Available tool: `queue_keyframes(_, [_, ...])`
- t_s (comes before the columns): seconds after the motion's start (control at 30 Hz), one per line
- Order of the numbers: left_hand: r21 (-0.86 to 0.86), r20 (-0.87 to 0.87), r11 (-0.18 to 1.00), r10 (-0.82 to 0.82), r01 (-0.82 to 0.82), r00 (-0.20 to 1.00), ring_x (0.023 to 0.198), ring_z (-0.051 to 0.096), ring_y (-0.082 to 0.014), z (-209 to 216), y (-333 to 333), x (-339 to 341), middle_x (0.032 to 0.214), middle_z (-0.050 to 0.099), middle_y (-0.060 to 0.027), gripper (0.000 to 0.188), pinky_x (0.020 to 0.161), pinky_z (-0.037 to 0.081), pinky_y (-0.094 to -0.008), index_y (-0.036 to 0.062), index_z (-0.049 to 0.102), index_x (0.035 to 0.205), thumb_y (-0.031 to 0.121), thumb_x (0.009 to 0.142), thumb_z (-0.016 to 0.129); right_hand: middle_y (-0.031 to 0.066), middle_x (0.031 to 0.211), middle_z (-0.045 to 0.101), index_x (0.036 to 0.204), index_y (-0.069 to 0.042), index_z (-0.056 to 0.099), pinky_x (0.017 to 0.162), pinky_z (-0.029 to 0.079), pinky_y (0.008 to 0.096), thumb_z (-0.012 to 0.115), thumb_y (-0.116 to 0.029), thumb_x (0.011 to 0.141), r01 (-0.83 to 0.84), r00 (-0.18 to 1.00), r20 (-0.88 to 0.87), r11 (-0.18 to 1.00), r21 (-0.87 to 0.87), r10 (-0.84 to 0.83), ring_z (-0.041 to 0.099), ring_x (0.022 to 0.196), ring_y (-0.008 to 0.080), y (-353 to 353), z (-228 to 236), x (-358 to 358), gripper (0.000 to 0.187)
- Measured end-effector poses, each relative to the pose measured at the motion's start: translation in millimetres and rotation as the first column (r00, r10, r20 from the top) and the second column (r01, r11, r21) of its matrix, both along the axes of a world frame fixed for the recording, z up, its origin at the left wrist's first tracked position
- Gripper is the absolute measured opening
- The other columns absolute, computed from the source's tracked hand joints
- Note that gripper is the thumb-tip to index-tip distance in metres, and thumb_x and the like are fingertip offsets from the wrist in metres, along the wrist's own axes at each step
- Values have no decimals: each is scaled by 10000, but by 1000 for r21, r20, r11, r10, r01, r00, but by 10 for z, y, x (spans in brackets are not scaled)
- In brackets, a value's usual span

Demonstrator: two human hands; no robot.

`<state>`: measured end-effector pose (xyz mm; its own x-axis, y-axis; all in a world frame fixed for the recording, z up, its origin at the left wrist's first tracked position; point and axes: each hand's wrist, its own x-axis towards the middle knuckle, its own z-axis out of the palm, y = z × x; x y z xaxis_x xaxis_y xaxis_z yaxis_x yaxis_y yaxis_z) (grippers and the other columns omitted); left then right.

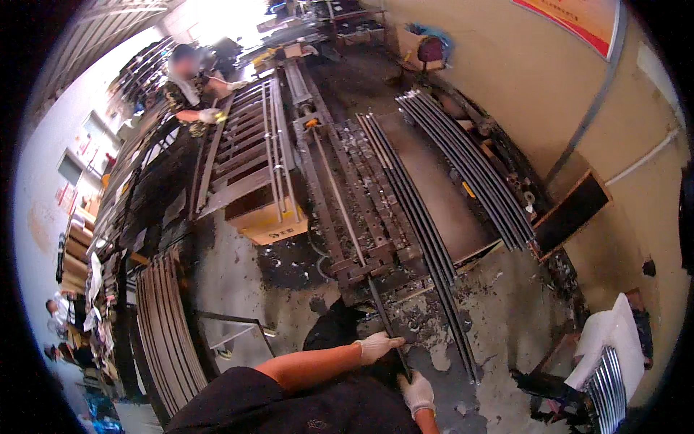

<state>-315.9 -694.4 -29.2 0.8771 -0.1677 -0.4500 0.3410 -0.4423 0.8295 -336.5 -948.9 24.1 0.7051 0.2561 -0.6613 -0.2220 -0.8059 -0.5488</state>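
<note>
A long metal rod runs from the bench machine toward my body, its near part dark. My left hand, in a pale work glove, is closed on the rod a little short of its near end. Close to that end, my right hand, also gloved, grips the rod with its fingers partly hidden. The rod's far part passes through a dark metal fixture and lies along the machine bed. Beside it on the right lie several dark rods, apart from my hands.
More dark rods lie farther right, by the wall. A cardboard box sits under the ends of pale bars on the left rack, where another person works in gloves. Shiny tubes rest at lower right; long strips stand at left.
</note>
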Motion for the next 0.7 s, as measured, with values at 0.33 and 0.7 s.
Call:
queue_keyframes(0.33, [-463, -670, 444, 392, -767, 631, 993, 710, -222, 118, 647, 607, 1127, 704, -69, 347, 822, 607, -405, 73, 646, 1389, 263, 1104, 700, 220, 983, 807, 1206, -71, 818, 845, 579, 608, 670, -568, 1045, 45, 991, -108, 947, -319, -83, 770, 975, 471, -2002, -108, -1836, 543])
queue_keyframes(0.7, [-455, -718, 611, 180, -648, 673, 1139, 733, -178, 1268, 1172, 851, 1239, 737, -30, 274, 1012, 614, -392, 86, 636, 1271, 339, 1165, 642, 190, 941, 800, 1013, -145, 761, 824, 585, 616, 601, -543, 1102, -90, 994, -101, 787, -611, 36, 761, 932, 472, -2292, 536, -2266, 438])
